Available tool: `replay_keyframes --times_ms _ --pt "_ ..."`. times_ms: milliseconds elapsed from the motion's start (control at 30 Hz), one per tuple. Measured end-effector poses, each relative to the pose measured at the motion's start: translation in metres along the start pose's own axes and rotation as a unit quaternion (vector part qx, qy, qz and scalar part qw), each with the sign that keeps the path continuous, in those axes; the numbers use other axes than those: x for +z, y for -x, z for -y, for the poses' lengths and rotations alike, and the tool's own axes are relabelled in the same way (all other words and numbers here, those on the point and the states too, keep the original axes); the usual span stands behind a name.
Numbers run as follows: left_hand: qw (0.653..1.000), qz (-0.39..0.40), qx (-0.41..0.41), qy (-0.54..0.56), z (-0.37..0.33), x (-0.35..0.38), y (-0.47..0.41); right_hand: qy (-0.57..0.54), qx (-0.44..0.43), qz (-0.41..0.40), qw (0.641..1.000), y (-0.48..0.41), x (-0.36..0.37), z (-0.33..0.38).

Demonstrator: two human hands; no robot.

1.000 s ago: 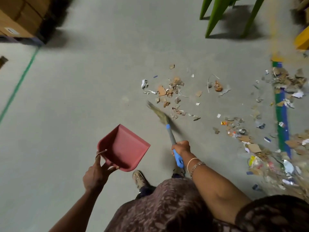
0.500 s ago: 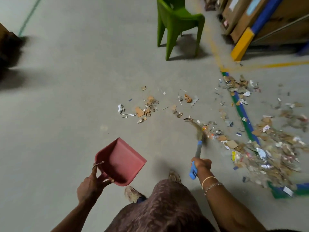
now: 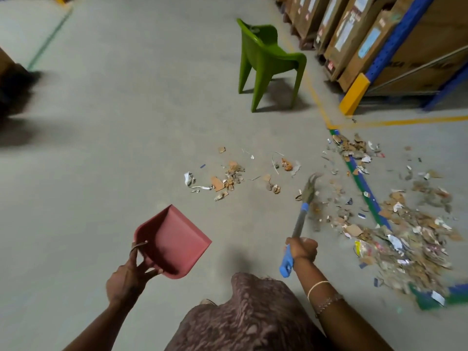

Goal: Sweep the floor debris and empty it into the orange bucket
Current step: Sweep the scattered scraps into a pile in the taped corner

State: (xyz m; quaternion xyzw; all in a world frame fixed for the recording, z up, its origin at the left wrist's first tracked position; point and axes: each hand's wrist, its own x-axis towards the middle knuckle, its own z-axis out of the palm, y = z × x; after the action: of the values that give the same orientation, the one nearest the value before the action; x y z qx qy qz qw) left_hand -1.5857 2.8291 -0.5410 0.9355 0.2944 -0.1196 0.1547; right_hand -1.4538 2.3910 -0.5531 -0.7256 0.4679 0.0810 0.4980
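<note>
My left hand (image 3: pixel 129 277) grips the rear edge of a red dustpan (image 3: pixel 174 239), held above the grey floor with its mouth pointing up and right. My right hand (image 3: pixel 302 248) holds the blue handle of a small broom (image 3: pixel 300 219); its bristles (image 3: pixel 310 187) touch the floor among scattered scraps. A small patch of cardboard and paper debris (image 3: pixel 228 178) lies ahead of the dustpan. A big pile of debris (image 3: pixel 410 234) spreads to the right over a blue and green floor stripe. No orange bucket is in view.
A green plastic chair (image 3: pixel 268 62) stands ahead. Cardboard boxes (image 3: pixel 354 34) on blue racking with a yellow corner guard (image 3: pixel 354 95) fill the top right. Yellow floor lines (image 3: pixel 395 121) run near the rack. A dark object (image 3: pixel 12 89) sits at the left edge.
The view has swung up and right, bringing the chair and rack into sight. The broom has moved from the small patch rightward to the edge of the big pile. The dustpan stays in my left hand.
</note>
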Motion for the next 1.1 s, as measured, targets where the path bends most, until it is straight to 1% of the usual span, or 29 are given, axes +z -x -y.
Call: replay_keyframes --times_ms 133,300,500,633,767,867,933,1100 --pt "1.000 -0.011 -0.024 0.013 0.026 -0.011 -0.006 0.010 -0.061 0.092 0.994 0.020 0.041 0.024" --pt "0.998 -0.008 -0.061 0.008 0.053 -0.022 -0.018 0.057 -0.117 0.189 0.973 0.054 0.107 0.054" --pt "0.995 -0.005 -0.096 -0.010 0.071 -0.041 -0.052 0.110 -0.121 0.297 0.941 0.075 0.212 0.077" --pt "0.994 -0.006 -0.106 -0.032 0.081 -0.065 -0.079 0.151 -0.089 0.336 0.925 0.078 0.281 0.085" --pt "0.993 -0.012 -0.105 -0.055 0.087 -0.089 -0.116 0.163 -0.047 0.339 0.925 0.084 0.324 0.102" --pt "0.993 -0.005 -0.104 -0.064 0.086 -0.099 -0.145 0.131 0.027 0.310 0.941 0.070 0.346 0.107" --pt "0.993 0.004 -0.087 -0.076 0.083 -0.102 -0.162 0.102 0.073 0.279 0.952 0.061 0.347 0.108" --pt "0.995 0.024 -0.036 -0.086 0.073 -0.102 -0.205 0.011 0.138 0.159 0.977 0.035 0.324 0.106"
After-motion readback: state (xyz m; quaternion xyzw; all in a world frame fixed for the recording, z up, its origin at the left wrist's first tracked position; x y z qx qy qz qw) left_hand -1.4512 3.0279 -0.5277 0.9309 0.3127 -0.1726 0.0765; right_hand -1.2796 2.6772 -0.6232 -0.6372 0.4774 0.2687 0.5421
